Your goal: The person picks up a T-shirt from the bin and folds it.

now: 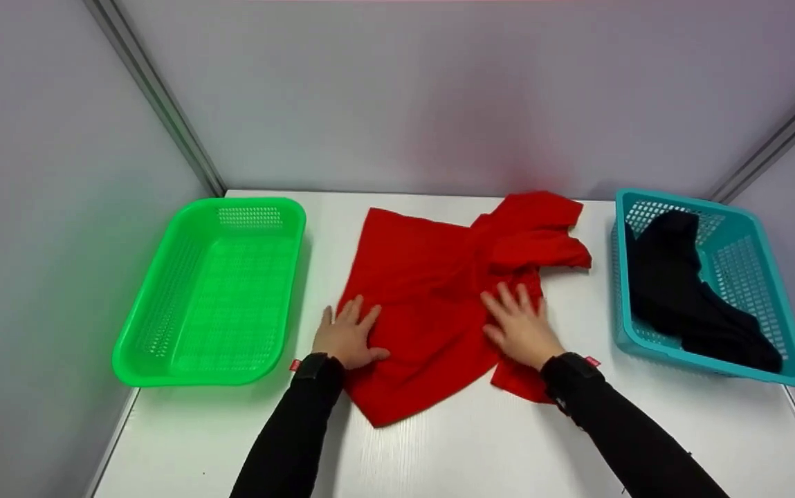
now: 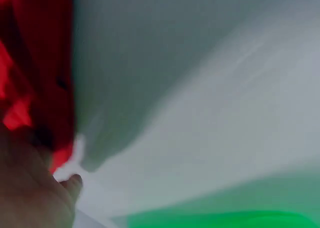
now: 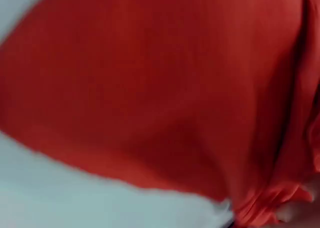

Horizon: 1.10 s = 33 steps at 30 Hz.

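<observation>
the red shirt (image 1: 432,290) lies spread on the white table (image 1: 452,443), between the two baskets, its body flat toward me and its sleeves bunched up at the far right. one corner of the hem points toward me, and a smaller flap sticks out beside my right wrist.

my left hand (image 1: 347,337) rests flat on the shirt's left edge, fingers straight and a little spread, pressing the cloth down and gripping nothing. my right hand (image 1: 520,325) lies flat on the shirt's right half, fingers also straight and spread, palm down on the fabric, holding nothing either. both my sleeves are black.

the left wrist view is blurred: it shows part of my hand (image 2: 30,193) low at the left, red cloth (image 2: 40,68) above it, and a green strip along the bottom. the right wrist view is almost all red cloth (image 3: 165,88) with a bit of table below it.

to my left a green basket (image 1: 162,346) sits just beside the shirt. to my right a teal basket (image 1: 778,277) stands apart from the shirt's sleeves, with a black garment (image 1: 681,290) heaped inside it. grey walls close the table in behind and at both sides.
</observation>
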{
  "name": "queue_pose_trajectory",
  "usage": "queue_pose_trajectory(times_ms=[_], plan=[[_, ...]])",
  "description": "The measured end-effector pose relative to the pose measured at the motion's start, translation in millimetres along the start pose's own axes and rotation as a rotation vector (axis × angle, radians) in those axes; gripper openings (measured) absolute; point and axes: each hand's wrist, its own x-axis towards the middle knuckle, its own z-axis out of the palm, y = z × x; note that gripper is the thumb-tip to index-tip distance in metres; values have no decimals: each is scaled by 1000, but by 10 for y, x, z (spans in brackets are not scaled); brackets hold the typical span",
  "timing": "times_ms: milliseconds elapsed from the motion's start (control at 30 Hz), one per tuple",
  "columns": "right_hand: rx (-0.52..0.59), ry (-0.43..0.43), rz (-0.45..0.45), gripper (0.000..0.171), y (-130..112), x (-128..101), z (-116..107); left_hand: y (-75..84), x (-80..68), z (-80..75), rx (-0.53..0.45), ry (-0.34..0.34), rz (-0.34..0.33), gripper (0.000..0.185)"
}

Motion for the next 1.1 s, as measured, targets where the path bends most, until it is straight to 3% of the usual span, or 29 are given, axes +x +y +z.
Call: queue_pose_trajectory(times_ms=[67, 133, 300, 367, 467, 533, 600, 667, 733, 833, 900, 1000, 1100], plan=[[-6, -114, -36, 65, -46, -35, 50, -37, -34, -34, -9, 23, -112, 89], [-31, -158, -28, 65, -44, -51, 84, -72, -67, -64, -32, 35, -221, 91], [-139, -56, 140, 60, 91, -33, 68, -107, -82, -123, -69, -6, -408, 100], [-158, -7, 190, 61, 160, -38, 47, -109, -65, -141, -77, -37, -443, 103], [-137, 53, 154, 62, 244, -97, 24, -120, -44, -136, -75, -40, -444, 102], [-106, 78, 80, 64, 286, -167, 12, -128, -30, -99, -36, 18, -399, 98], [-93, 79, 11, 66, 316, -255, 1, -116, -19, -47, 26, 115, -310, 91], [-82, 74, -17, 68, 338, -352, -3, -67, -18, -1, 70, 209, -187, 83], [-90, 86, -22, 65, 348, -445, -2, 14, -33, 35, 76, 258, -33, 75], [-102, 147, -70, 42, 344, -566, 14, 158, -109, 79, 44, 187, 196, 75], [-83, 190, -146, 23, 338, -627, 20, 227, -178, 116, 65, 116, 299, 75], [75, 169, -236, 19, 353, -675, -4, 260, -269, 170, 154, 102, 369, 54], [380, 42, -159, 15, 378, -698, -101, 227, -316, 197, 226, 185, 388, 22]])
